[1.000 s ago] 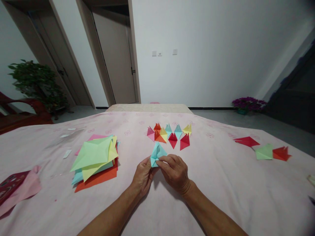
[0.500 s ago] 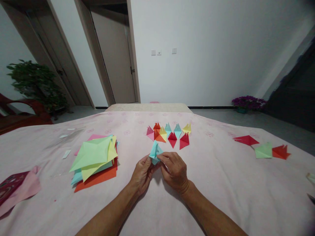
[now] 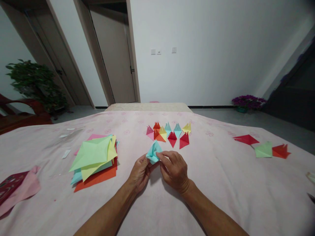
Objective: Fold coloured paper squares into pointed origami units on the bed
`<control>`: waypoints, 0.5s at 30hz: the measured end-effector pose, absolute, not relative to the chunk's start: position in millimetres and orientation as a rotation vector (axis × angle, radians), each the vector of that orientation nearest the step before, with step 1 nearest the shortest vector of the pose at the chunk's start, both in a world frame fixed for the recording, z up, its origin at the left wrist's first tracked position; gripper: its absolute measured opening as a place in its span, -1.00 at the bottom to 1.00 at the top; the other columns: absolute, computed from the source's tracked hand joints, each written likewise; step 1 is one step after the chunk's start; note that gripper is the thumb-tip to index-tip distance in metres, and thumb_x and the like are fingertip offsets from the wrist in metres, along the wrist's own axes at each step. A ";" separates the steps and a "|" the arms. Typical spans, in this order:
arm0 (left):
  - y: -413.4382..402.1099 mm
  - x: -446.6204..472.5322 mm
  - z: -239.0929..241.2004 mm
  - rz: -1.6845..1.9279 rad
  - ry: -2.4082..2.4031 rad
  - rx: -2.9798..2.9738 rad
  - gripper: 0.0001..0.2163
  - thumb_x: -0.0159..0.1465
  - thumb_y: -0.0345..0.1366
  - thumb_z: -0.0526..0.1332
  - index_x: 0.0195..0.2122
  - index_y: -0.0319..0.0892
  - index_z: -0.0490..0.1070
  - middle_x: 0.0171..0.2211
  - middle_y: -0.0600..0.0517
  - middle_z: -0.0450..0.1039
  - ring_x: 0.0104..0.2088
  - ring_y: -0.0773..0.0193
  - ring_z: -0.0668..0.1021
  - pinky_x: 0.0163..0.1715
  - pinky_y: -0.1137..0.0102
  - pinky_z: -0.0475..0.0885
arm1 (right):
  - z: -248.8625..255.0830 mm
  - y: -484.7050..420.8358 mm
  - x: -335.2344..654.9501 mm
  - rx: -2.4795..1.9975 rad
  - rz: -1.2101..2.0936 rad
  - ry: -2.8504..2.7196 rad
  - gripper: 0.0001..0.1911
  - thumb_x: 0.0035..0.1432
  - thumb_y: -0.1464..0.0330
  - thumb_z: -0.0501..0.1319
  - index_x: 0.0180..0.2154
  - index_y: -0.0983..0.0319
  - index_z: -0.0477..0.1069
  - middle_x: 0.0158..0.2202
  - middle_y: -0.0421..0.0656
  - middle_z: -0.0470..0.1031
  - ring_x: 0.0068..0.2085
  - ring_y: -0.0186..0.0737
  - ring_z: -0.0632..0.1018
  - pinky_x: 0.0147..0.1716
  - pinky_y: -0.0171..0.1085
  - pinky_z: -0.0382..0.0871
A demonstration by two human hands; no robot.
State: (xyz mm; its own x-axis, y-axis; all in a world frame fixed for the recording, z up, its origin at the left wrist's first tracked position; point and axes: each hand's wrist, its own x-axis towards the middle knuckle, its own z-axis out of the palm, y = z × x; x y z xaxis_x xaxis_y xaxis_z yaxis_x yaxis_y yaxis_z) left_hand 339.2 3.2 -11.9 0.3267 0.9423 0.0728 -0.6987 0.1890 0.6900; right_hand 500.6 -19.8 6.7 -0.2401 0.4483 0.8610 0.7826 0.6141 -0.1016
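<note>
A light blue piece of folded origami paper (image 3: 154, 153) is held above the cloth between my two hands. My left hand (image 3: 140, 172) pinches its lower left edge between thumb and fingers. The thumb and fingertips of my right hand (image 3: 174, 168) are closed on its right side, and they hide part of the folds. Just beyond the hands stand several small folded paper cranes in two uneven rows, among them a red crane (image 3: 172, 139), a pink crane (image 3: 150, 132) and a yellow crane (image 3: 187, 127).
A loose stack of coloured paper sheets (image 3: 94, 152) lies to the left on the pink tablecloth (image 3: 216, 190). At far left is a dark red packet (image 3: 12, 185) on pink paper. Red, green and orange folded pieces, including a green one (image 3: 263, 150), lie at right.
The light blue paper has opened wider toward the left and tilted slightly. My left hand has shifted a little left with it; my right hand stays at its right side.
</note>
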 end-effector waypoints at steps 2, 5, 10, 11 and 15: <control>3.3 339.6 -10.8 1.213 0.417 0.720 -0.76 0.17 -0.22 0.40 -0.20 -0.25 0.56 -0.21 -0.06 0.61 -0.19 0.23 0.60 0.03 0.25 0.48 | 8.4 -20.6 502.0 -0.956 -0.475 -1.889 -0.55 0.16 0.52 0.18 0.09 0.12 0.41 -0.15 -0.10 0.54 -0.13 -0.13 0.47 -0.17 -0.15 0.33; 2.9 340.1 -10.4 1.227 0.433 0.735 -0.74 0.15 -0.22 0.41 -0.20 -0.25 0.56 -0.20 -0.07 0.60 -0.18 0.22 0.59 -0.01 0.28 0.50 | 10.8 -21.5 503.2 -0.952 -0.502 -1.905 -0.62 0.16 0.50 0.22 0.00 0.09 0.47 -0.21 -0.12 0.55 -0.17 -0.12 0.46 -0.21 -0.14 0.29; 3.7 338.5 -14.2 1.213 0.535 0.711 -0.71 0.13 -0.19 0.43 -0.19 -0.26 0.55 -0.27 -0.04 0.59 -0.30 0.32 0.59 -0.19 0.40 0.55 | 15.4 -21.7 502.0 -0.987 -0.357 -1.896 -0.78 0.18 0.47 0.20 -0.16 0.15 0.53 -0.31 -0.13 0.55 -0.25 -0.15 0.45 -0.25 -0.15 0.28; 4.1 337.8 -14.7 1.210 0.555 0.708 -0.70 0.12 -0.19 0.43 -0.20 -0.26 0.54 -0.30 -0.03 0.58 -0.33 0.34 0.58 -0.23 0.42 0.56 | 16.4 -21.5 501.4 -0.991 -0.302 -1.887 -0.81 0.18 0.46 0.19 -0.20 0.16 0.53 -0.33 -0.13 0.54 -0.26 -0.16 0.45 -0.26 -0.16 0.28; 7.3 334.3 -13.6 1.183 0.601 0.732 -0.69 0.08 -0.17 0.46 -0.26 -0.27 0.55 -0.34 -0.02 0.58 -0.39 0.35 0.57 -0.32 0.45 0.55 | 21.1 -20.8 497.6 -1.006 -0.155 -1.859 -0.84 0.21 0.46 0.16 -0.27 0.19 0.52 -0.42 -0.14 0.52 -0.33 -0.19 0.45 -0.29 -0.19 0.29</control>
